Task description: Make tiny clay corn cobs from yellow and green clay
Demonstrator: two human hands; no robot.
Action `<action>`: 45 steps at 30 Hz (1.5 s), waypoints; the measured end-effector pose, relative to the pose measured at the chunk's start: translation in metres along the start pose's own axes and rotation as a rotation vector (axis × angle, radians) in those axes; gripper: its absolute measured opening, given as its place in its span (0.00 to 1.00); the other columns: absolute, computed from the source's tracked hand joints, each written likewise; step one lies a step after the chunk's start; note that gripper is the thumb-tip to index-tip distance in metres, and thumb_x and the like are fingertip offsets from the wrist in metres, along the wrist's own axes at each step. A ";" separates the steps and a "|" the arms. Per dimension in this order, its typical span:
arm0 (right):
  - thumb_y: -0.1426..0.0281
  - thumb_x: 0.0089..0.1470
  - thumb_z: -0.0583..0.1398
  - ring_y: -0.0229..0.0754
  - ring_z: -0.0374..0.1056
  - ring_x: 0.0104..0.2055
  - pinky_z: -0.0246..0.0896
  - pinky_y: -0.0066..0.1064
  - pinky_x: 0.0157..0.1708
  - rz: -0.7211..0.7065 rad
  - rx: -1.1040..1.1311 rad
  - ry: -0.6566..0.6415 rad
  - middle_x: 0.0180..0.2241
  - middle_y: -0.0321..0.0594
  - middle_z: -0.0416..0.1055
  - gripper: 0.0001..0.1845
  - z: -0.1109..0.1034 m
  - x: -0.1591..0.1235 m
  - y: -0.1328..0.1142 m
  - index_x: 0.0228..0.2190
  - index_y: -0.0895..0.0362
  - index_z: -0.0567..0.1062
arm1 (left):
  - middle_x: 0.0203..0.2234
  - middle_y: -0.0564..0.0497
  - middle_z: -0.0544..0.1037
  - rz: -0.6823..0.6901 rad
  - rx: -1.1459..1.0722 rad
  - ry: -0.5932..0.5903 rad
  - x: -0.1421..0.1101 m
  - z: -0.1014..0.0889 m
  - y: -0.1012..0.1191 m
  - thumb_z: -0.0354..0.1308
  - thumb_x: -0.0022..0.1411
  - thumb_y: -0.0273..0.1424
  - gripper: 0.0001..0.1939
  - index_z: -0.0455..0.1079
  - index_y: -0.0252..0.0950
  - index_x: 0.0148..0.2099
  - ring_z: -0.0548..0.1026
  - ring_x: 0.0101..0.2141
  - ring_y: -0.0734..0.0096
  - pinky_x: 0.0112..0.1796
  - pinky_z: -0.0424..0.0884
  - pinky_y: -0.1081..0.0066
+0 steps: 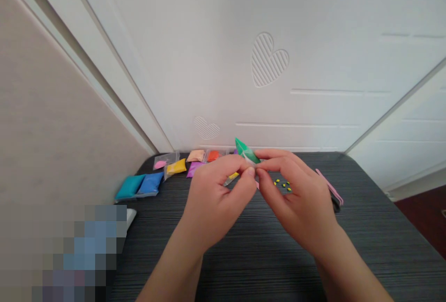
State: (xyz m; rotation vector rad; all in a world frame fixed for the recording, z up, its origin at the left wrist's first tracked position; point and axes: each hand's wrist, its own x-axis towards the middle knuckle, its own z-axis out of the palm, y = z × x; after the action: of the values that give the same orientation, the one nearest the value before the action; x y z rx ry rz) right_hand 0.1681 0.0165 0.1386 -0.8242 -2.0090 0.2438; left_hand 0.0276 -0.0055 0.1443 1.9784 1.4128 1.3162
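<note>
Between my two hands, above the dark table, is a small clear plastic bag with green stuff inside, the green bag (246, 149). My left hand (223, 190) pinches its near edge between thumb and forefinger. From the other side my right hand (292, 188) pinches the same edge, its fingertips nearly touching the left ones. The green part points up and away from me. Small yellow and dark bits (283, 184) lie on the table just beyond my right thumb. Part of another yellow bag (231, 179) shows behind my left hand.
On the dark table (258, 255), at the back left, lie several coloured bags: teal (129, 187), blue (150, 184), yellow (175, 167), peach (196, 155) and orange-red (213, 155). A pink stick-like tool (330, 187) lies right of my right hand, beside something black. A white panel (223, 60) rises behind the table.
</note>
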 end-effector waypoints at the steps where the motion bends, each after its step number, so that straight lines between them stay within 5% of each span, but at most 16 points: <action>1: 0.76 0.51 0.55 0.35 0.65 0.44 0.60 0.27 0.46 -0.019 -0.002 0.009 0.40 0.39 0.70 0.07 0.002 0.000 0.001 0.33 0.56 0.70 | 0.20 0.58 0.64 -0.024 0.014 0.014 0.000 0.001 0.001 0.48 0.59 0.25 0.10 0.63 0.35 0.25 0.63 0.24 0.80 0.27 0.58 0.76; 9: 0.78 0.50 0.55 0.33 0.64 0.44 0.58 0.26 0.47 -0.064 0.052 0.055 0.39 0.40 0.69 0.07 0.009 -0.001 0.008 0.33 0.58 0.68 | 0.20 0.57 0.63 0.002 0.229 -0.009 0.003 0.000 0.003 0.47 0.60 0.28 0.11 0.60 0.35 0.25 0.62 0.24 0.78 0.27 0.55 0.74; 18: 0.77 0.50 0.55 0.35 0.64 0.40 0.60 0.29 0.41 0.132 0.175 0.086 0.36 0.37 0.68 0.06 0.010 -0.002 0.003 0.31 0.56 0.67 | 0.19 0.57 0.59 0.175 0.174 -0.011 0.001 -0.003 -0.003 0.48 0.56 0.23 0.11 0.55 0.35 0.23 0.59 0.24 0.78 0.27 0.55 0.74; 25: 0.74 0.52 0.55 0.36 0.65 0.36 0.62 0.30 0.36 0.316 0.181 0.104 0.35 0.37 0.68 0.02 0.002 0.001 0.012 0.30 0.56 0.67 | 0.18 0.57 0.61 0.132 0.093 -0.017 0.002 0.008 0.001 0.49 0.56 0.22 0.12 0.57 0.35 0.21 0.60 0.24 0.77 0.28 0.57 0.73; 29: 0.73 0.51 0.55 0.35 0.63 0.33 0.60 0.30 0.33 0.288 0.160 0.107 0.31 0.35 0.66 0.02 0.000 0.003 0.011 0.28 0.56 0.68 | 0.29 0.53 0.69 0.138 0.085 0.004 0.003 0.003 -0.003 0.51 0.57 0.27 0.01 0.63 0.36 0.33 0.67 0.33 0.72 0.37 0.63 0.71; 34: 0.73 0.52 0.55 0.32 0.62 0.31 0.60 0.25 0.31 0.365 0.357 0.128 0.30 0.33 0.65 0.02 -0.003 0.003 0.008 0.29 0.56 0.68 | 0.49 0.47 0.64 0.264 0.365 0.066 0.005 0.003 -0.006 0.59 0.52 0.31 0.28 0.55 0.36 0.54 0.60 0.51 0.65 0.53 0.55 0.64; 40: 0.74 0.52 0.56 0.29 0.64 0.29 0.61 0.21 0.28 0.413 0.583 0.085 0.30 0.30 0.67 0.04 -0.010 0.002 0.010 0.32 0.53 0.68 | 0.46 0.48 0.69 0.260 0.473 0.070 0.003 0.008 -0.008 0.55 0.56 0.35 0.25 0.55 0.36 0.54 0.66 0.46 0.67 0.47 0.62 0.68; 45: 0.76 0.52 0.55 0.35 0.64 0.40 0.60 0.28 0.38 0.239 0.426 -0.006 0.37 0.35 0.67 0.07 -0.022 0.002 0.013 0.31 0.54 0.71 | 0.42 0.49 0.70 0.287 0.440 0.038 0.003 0.006 -0.006 0.56 0.56 0.34 0.21 0.57 0.37 0.51 0.67 0.43 0.66 0.44 0.64 0.66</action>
State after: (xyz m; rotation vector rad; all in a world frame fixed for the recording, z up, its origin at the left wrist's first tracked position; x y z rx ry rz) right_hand 0.1912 0.0244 0.1463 -0.7828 -1.7700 0.7825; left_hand 0.0292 0.0007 0.1384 2.5342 1.5890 1.2387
